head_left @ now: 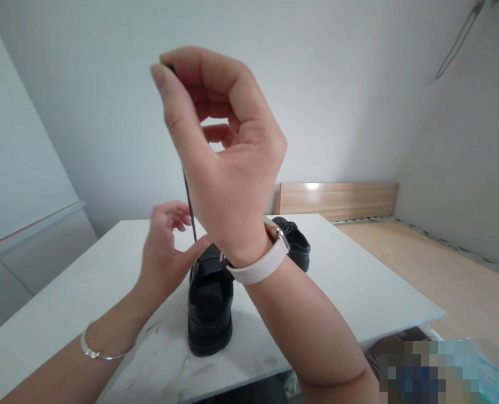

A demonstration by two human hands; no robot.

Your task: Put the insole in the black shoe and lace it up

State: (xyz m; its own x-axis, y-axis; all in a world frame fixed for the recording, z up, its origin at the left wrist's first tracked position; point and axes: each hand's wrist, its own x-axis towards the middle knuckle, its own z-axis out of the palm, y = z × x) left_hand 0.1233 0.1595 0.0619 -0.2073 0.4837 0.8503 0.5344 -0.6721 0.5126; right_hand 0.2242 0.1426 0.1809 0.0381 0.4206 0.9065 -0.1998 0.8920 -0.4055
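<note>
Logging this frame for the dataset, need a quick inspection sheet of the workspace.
Surface: white table, scuffed near the front edge.
Job's things: black shoe, heel toward camera; black lace pulled taut upward; second black shoe behind.
Clutter: nothing seen.
Grippers: right hand raised, pinching the lace end; left hand by the lace at the shoe.
Cables: thin wire hanging on the wall, top right.
Surroundings: wooden bed frame, pale walls.
</note>
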